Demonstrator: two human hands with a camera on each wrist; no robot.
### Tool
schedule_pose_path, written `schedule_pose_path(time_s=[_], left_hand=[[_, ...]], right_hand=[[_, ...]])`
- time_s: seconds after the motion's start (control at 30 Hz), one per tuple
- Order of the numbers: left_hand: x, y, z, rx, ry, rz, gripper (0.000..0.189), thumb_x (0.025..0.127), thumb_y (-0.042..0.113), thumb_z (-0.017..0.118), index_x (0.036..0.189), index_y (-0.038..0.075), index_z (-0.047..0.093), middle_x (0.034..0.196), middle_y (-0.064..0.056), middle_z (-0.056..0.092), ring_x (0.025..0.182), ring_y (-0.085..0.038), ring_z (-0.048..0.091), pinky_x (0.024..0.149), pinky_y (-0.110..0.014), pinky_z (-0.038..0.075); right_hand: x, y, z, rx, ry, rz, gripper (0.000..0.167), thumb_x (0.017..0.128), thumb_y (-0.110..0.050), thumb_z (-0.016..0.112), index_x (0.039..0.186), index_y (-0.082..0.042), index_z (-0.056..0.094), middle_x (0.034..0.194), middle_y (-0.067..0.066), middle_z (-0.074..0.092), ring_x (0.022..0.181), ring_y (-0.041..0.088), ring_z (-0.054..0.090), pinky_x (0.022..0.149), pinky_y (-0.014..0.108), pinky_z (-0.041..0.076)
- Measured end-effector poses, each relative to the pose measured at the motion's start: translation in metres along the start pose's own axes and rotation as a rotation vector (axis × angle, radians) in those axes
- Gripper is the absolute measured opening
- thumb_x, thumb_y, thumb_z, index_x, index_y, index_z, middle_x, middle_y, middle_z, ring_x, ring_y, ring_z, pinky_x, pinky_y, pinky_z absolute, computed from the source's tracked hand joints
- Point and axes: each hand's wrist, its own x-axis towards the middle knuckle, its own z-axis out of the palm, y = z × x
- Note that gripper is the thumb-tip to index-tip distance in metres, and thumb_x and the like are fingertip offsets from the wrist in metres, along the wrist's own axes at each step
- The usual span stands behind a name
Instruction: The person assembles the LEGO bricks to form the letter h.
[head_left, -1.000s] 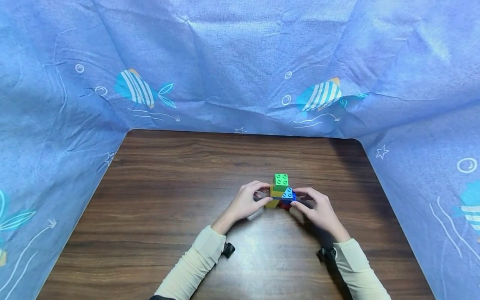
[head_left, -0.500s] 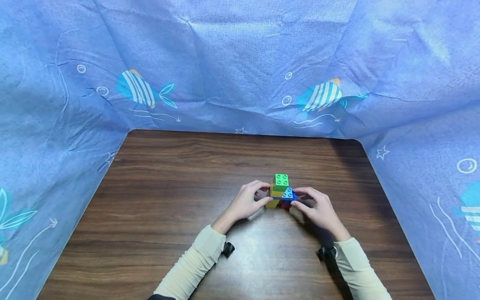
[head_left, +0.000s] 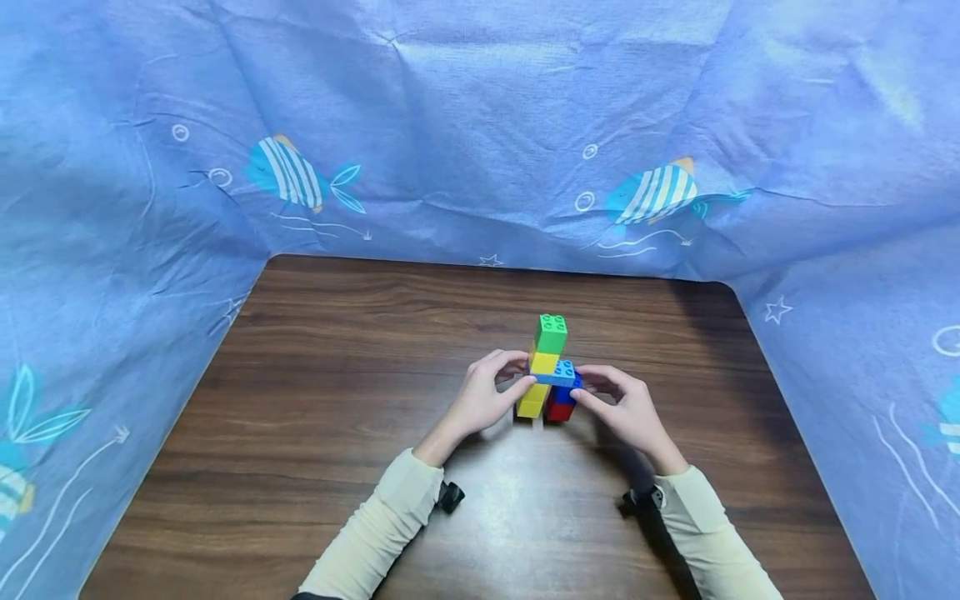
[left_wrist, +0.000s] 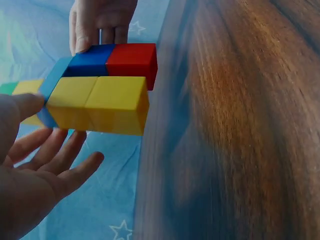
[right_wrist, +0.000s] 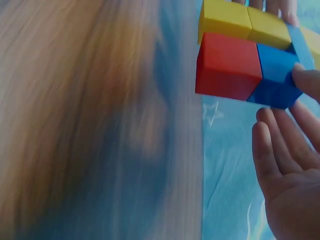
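Observation:
A block structure sits between my hands in the head view. Its left column is yellow blocks [head_left: 532,402], crossed by a light blue block [head_left: 555,377]; above that come a yellow block [head_left: 543,362] and a green block [head_left: 552,333] on top. Beneath the light blue block's right end are a dark blue block [right_wrist: 280,75] and a red block [right_wrist: 227,67] at the bottom. My left hand [head_left: 481,397] pinches the structure at the light blue block's left end, thumb in front. With its thumb in front, my right hand [head_left: 627,412] pinches the dark blue block.
The brown wooden table [head_left: 360,350] extends around both hands. A blue fish-print cloth [head_left: 465,167] hangs behind it and along both sides. Dark wrist cameras [head_left: 450,497] sit under the cuffs.
Both hands kept their grip while the structure moved slightly left and up in the head view. More of its front faces shows now. The head view has shifted a little.

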Motion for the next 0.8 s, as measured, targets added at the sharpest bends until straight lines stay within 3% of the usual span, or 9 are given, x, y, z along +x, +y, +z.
schedule_pose_path(time_s=[0.17, 0.33, 0.53, 0.8], left_hand=[[-0.002, 0.000, -0.002, -0.083, 0.119, -0.060, 0.035, 0.096, 0.012, 0.071, 0.127, -0.003, 0.065, 0.113, -0.017, 0.070, 0.101, -0.026, 0.073, 0.085, -0.024, 0.059], [-0.005, -0.004, -0.003, -0.020, 0.206, -0.111, 0.035, 0.097, 0.014, 0.070, 0.128, -0.002, 0.067, 0.113, -0.018, 0.071, 0.099, -0.026, 0.074, 0.081, -0.023, 0.060], [-0.009, -0.011, -0.002, 0.143, 0.213, -0.163, 0.038, 0.096, 0.015, 0.070, 0.128, -0.005, 0.067, 0.107, -0.019, 0.069, 0.094, -0.025, 0.072, 0.081, -0.029, 0.061], [-0.010, -0.022, 0.003, 0.301, 0.214, -0.227, 0.033, 0.096, 0.017, 0.070, 0.120, -0.005, 0.071, 0.100, -0.019, 0.074, 0.088, -0.025, 0.074, 0.081, -0.039, 0.060]], right_hand=[[0.007, -0.010, 0.012, 0.065, 0.011, 0.088, 0.032, 0.096, -0.020, 0.073, 0.125, -0.007, 0.069, 0.119, 0.014, 0.072, 0.099, 0.003, 0.066, 0.087, 0.016, 0.055], [0.012, -0.014, 0.029, 0.103, 0.028, 0.193, 0.036, 0.095, -0.026, 0.074, 0.124, -0.006, 0.070, 0.117, 0.016, 0.073, 0.097, 0.004, 0.068, 0.086, 0.016, 0.054], [0.016, -0.015, 0.048, 0.042, 0.039, 0.283, 0.038, 0.094, -0.032, 0.074, 0.124, -0.007, 0.072, 0.115, 0.014, 0.075, 0.098, 0.015, 0.070, 0.085, 0.020, 0.054], [0.021, -0.015, 0.067, -0.189, 0.052, 0.315, 0.034, 0.096, -0.035, 0.071, 0.123, -0.014, 0.075, 0.119, 0.012, 0.074, 0.111, 0.028, 0.069, 0.096, 0.048, 0.054]])
